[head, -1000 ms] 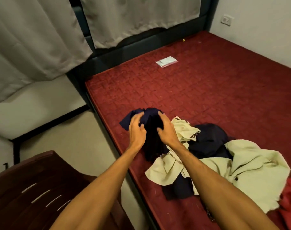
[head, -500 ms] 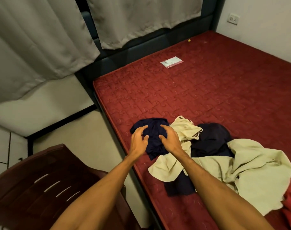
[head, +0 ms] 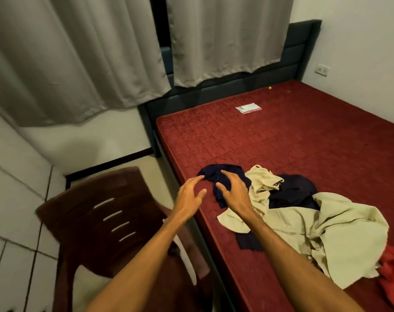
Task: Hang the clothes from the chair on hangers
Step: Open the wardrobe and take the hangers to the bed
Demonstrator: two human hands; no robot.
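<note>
In the head view, the clothes lay in a loose heap on the near part of the bed [head: 281, 143], not on the chair [head: 106, 210], which stood just beside the bed's long edge. A crumpled navy garment [head: 211, 174] sat at the end of the heap closest to that edge. A cream garment [head: 326, 233] spread from it toward the middle of the bed, with a second dark piece [head: 292, 192] partly under it. A red cloth [head: 391, 266] lay at the bed's near end.

The left hand [head: 189, 194] hovered over the bed's edge, its fingers [head: 195, 182] spread and relaxed, holding nothing. The right hand [head: 233, 190] was over the navy garment, its fingers [head: 228, 175] splayed with no fabric gathered in them. Whether the tips touched the cloth could not be told.

The step in hand looked like picking one garment out of the heap. Nothing was hung, and no hanger was in sight. The next move would call for gripping the navy garment, lifting it clear of the cream one touching it, opening it out and fetching a hanger.
</note>
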